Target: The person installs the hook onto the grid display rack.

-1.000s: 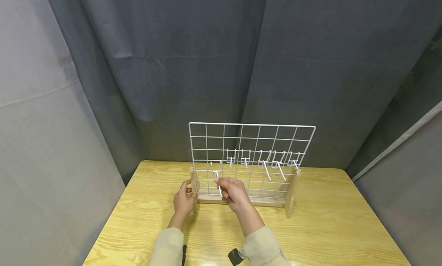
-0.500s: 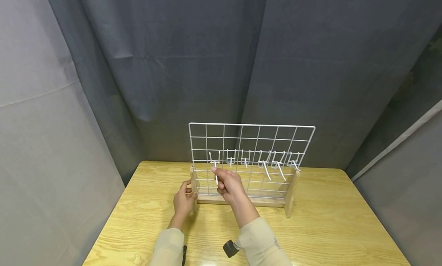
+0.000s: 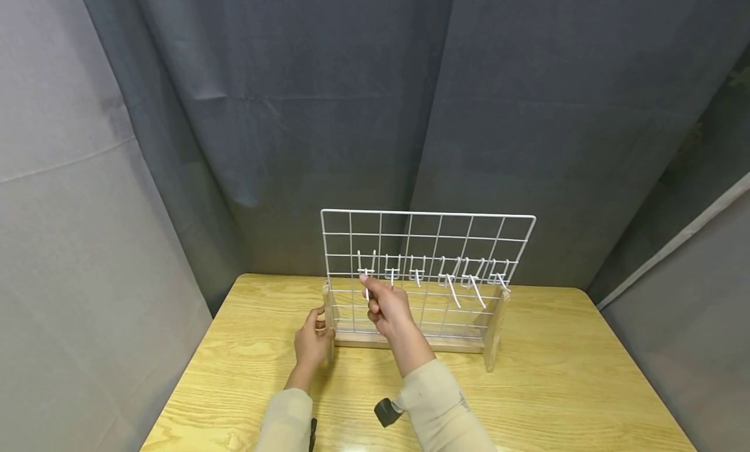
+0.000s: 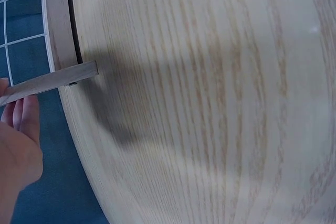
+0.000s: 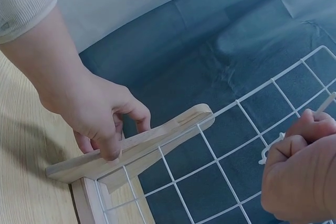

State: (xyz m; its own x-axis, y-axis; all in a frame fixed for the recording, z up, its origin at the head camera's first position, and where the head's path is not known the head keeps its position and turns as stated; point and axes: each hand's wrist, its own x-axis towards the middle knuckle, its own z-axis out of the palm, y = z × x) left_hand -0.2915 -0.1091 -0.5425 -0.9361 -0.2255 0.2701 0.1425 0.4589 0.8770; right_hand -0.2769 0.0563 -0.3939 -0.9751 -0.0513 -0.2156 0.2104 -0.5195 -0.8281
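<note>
A white wire grid panel (image 3: 424,234) stands upright in a wooden base with a side post (image 5: 142,142) at each end. My left hand (image 3: 312,340) grips the left post, thumb on one side and fingers on the other, as the right wrist view shows. With thumb and fingers my right hand (image 3: 391,309) pinches the prong of a white wire hook (image 3: 366,271). That hook's two upper arms overlap the grid near its left side. To its right, several similar white hooks (image 3: 450,282) hang in a row on the grid, some with longer prongs.
The stand rests near the back edge of a wood-grain table (image 3: 556,361). Behind it hangs a dark grey curtain (image 3: 293,146), with a lighter grey cloth (image 3: 70,243) on the left.
My right hand has lifted the pinched hook up the left part of the grid, to about the level of the hung hooks. My left hand has stayed on the post.
</note>
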